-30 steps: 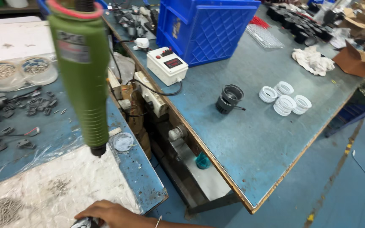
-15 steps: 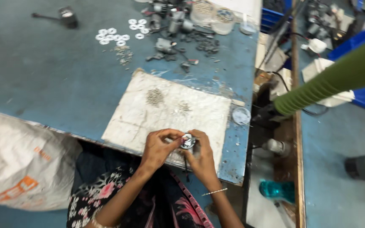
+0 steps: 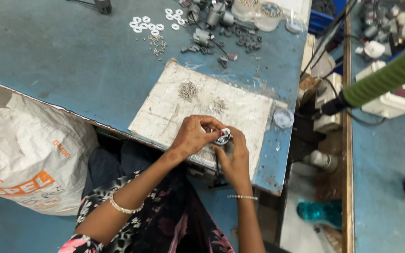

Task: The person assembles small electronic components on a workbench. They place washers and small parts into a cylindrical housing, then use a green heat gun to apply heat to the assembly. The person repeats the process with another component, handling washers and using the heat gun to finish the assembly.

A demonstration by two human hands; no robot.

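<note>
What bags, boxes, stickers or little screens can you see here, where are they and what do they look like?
Big sack: left, below the table edge; white, bulging, orange printing.
Small box with a screen: right, beside the green tool; white, with a dark red display.
Blue crate: top right, past the table; only a corner shows.
Round lidded tubs: top of the blue table; clear plastic, small parts inside.

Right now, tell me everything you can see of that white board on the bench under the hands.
The white board is a flat, roughly rectangular slab, scuffed and stained grey, with worn, chipped edges. It lies flat and skewed on the blue bench, reaching the near edge. Two small heaps of tiny metal parts sit on it. The left hand and right hand are over its near side, together holding a small round part.
</note>
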